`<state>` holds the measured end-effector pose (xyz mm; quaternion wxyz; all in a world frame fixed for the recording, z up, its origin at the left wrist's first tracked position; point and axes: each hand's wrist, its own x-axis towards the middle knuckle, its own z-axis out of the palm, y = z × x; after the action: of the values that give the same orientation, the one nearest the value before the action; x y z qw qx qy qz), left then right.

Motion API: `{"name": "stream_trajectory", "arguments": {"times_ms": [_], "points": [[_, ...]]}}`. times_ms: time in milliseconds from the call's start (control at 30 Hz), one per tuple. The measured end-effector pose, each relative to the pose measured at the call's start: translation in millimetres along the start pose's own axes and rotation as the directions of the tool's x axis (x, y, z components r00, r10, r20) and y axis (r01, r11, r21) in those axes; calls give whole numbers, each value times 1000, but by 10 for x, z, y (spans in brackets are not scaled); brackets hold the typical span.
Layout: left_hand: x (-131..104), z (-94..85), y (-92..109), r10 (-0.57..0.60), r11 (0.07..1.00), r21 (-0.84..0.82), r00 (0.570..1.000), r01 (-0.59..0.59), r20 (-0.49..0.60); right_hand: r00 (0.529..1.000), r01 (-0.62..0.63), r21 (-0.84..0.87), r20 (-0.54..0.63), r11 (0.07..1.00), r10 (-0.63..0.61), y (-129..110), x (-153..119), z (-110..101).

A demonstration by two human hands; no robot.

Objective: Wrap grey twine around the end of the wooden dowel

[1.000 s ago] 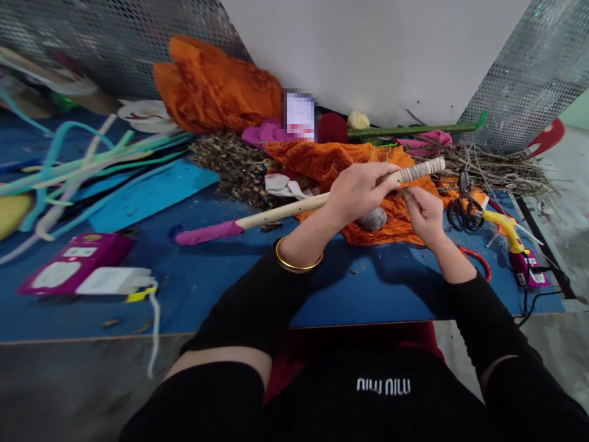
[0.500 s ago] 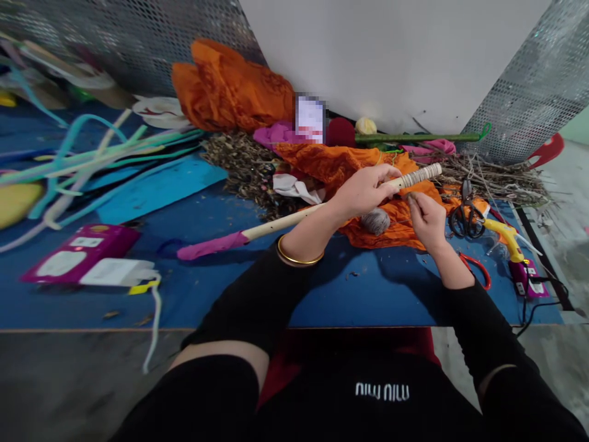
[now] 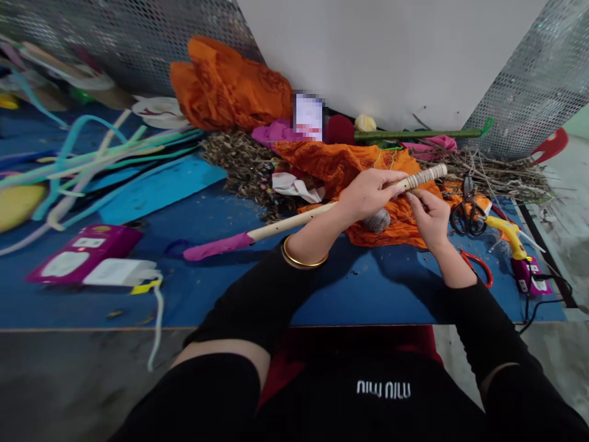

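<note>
A pale stick (image 3: pixel 280 228), with pink wrapping (image 3: pixel 218 247) at its lower left end and grey-brown yarn wound round its upper right part, slants across the table. My left hand (image 3: pixel 368 196) is closed round the stick just below the wound yarn. My right hand (image 3: pixel 430 215) is pinched at the underside of the windings; what its fingertips hold is too small to make out. Partly behind my left hand, a grey yarn ball (image 3: pixel 378 221) rests on orange cloth (image 3: pixel 405 236).
Black scissors (image 3: pixel 468 215), a yellow glue gun (image 3: pixel 508 235) and red-handled scissors (image 3: pixel 478 267) lie at right. Dry twigs (image 3: pixel 510 178) lie behind them. At left are a purple power strip (image 3: pixel 87 255), a blue sheet (image 3: pixel 161 187) and coloured strips (image 3: pixel 69 166).
The stick and my left hand have shifted slightly right. My right hand has come up closer to the stick, its fingertips now by the windings.
</note>
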<state>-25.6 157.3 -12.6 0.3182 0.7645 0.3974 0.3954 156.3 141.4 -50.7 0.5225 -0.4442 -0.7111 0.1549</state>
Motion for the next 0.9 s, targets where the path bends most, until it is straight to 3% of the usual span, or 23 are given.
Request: {"name": "stream_trajectory", "arguments": {"times_ms": [333,533,800,900], "points": [[-50,107,58,-34,984,171,998,43,-54,962,-240,234,-71,942,263,-95,34,35],[-52,101,44,28,972,231,1000,-28,5,909,-394,370,22,842,416,-114,37,64],[-72,92,118,51,976,208,998,-57,35,885,-407,470,-8,783,465,-16,27,139],[-85,66,163,38,984,171,999,-40,15,913,-372,458,26,807,406,-11,12,136]]}}
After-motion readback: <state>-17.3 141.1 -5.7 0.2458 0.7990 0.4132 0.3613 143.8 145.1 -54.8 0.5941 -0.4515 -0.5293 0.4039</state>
